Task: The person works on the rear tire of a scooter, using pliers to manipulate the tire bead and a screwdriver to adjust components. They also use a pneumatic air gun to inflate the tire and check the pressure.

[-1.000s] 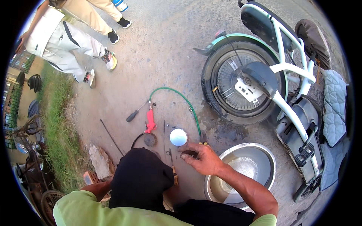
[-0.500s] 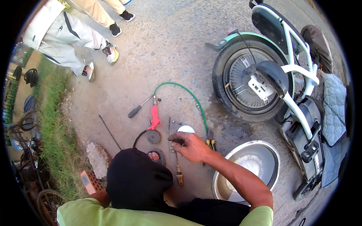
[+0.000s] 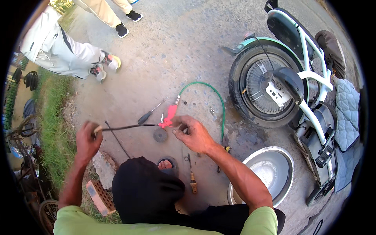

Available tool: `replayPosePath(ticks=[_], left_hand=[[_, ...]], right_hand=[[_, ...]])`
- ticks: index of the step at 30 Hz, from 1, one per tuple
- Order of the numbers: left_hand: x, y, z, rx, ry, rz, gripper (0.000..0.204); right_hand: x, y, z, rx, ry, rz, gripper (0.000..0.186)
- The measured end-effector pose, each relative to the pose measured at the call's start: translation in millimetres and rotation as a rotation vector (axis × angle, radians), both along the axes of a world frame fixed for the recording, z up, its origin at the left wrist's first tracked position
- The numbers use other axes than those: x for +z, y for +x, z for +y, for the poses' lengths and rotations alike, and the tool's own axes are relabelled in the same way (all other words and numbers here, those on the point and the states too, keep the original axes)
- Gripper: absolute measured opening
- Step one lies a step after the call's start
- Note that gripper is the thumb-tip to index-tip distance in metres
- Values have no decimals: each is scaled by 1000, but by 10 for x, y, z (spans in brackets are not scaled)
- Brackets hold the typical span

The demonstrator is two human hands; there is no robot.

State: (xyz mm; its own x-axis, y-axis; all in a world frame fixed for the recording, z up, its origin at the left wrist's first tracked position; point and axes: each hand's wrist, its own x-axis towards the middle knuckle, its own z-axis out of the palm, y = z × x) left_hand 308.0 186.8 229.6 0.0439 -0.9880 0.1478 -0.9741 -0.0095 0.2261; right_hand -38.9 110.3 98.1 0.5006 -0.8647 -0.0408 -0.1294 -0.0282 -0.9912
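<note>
My left hand (image 3: 89,139) grips the end of a black hose (image 3: 133,126), at the lower left. The hose runs to a red air gun (image 3: 170,115), blurred, with a green hose (image 3: 221,103) looping off it. My right hand (image 3: 192,135) is curled beside the gun; what it holds, if anything, is hidden. Below the gun lies a dark toothed disc (image 3: 160,135). A black-handled screwdriver (image 3: 145,116) lies to its upper left, a thin rod (image 3: 117,139) farther left, and a wooden-handled tool (image 3: 193,184) below my right hand.
An electric two-wheeler (image 3: 290,90) lies on its side at right, beside a steel basin (image 3: 270,176) and quilted pad (image 3: 346,117). Two people (image 3: 62,51) stand at upper left. Grass (image 3: 55,141), a concrete chunk (image 3: 103,164) and a brick (image 3: 100,196) border the left.
My left hand has risen into view with the black hose, pulling it out leftward. The red gun has moved up and right. My right hand has moved up from the white disc to beside the gun.
</note>
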Motion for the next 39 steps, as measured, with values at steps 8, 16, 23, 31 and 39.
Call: replayPosePath(ticks=[8, 16, 23, 31, 39], left_hand=[[316, -1681, -1512, -985, 174, 353, 23], [-708, -2612, -2120, -725, 661, 908, 39], [-1039, -2746, -2165, -341, 1010, 973, 46], [-1451, -3077, -2009, -410, 520, 811, 31], [-1739, -3221, -1906, -511, 140, 658, 26]], right_hand=[[416, 94, -289, -35, -123, -166, 32], [-63, -90, -177, -403, 342, -626, 32], [-238, -250, -172, -497, 595, -729, 33], [-124, -1312, -555, -636, -18, 498, 27], [-335, -1596, -779, -555, -341, 711, 42]])
